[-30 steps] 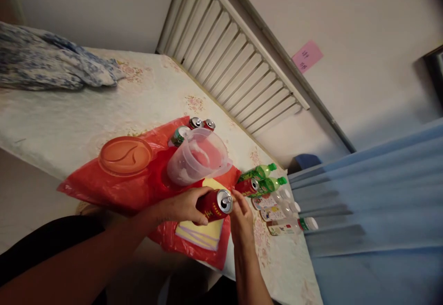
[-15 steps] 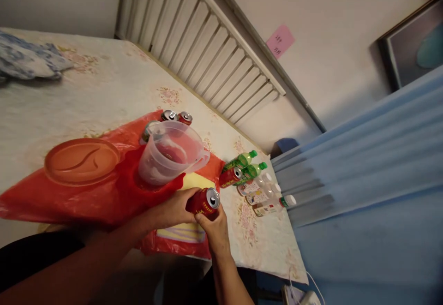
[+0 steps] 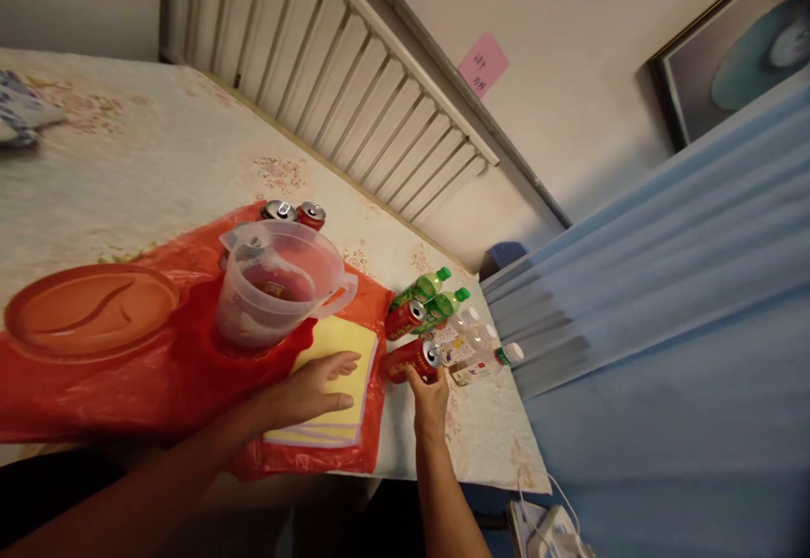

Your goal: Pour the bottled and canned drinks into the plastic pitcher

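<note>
My right hand (image 3: 430, 393) grips a red drink can (image 3: 408, 361), its top opened, at the right edge of the red plastic sheet. Above a stack of yellow cloths (image 3: 345, 343) hovers my left hand (image 3: 320, 389), fingers apart and holding nothing. Left of the cloths stands a clear plastic pitcher (image 3: 253, 305) with some dark liquid inside and its handle to the right. Another red can (image 3: 405, 319) stands just behind the held one. Farther left lies a round orange lid (image 3: 92, 309).
Green-capped bottles (image 3: 421, 288) and several white-capped bottles (image 3: 484, 364) stand right of the cans. More cans (image 3: 311, 215) sit behind the pitcher. A red plastic sheet (image 3: 208, 406) covers part of the flowered tablecloth (image 3: 190, 144). A radiator (image 3: 354, 77) and blue curtain (image 3: 664, 288) border the table.
The red can has moved right, away from above the cloths, in my right hand. My left hand has let go of it and spread its fingers. The view has shifted right.
</note>
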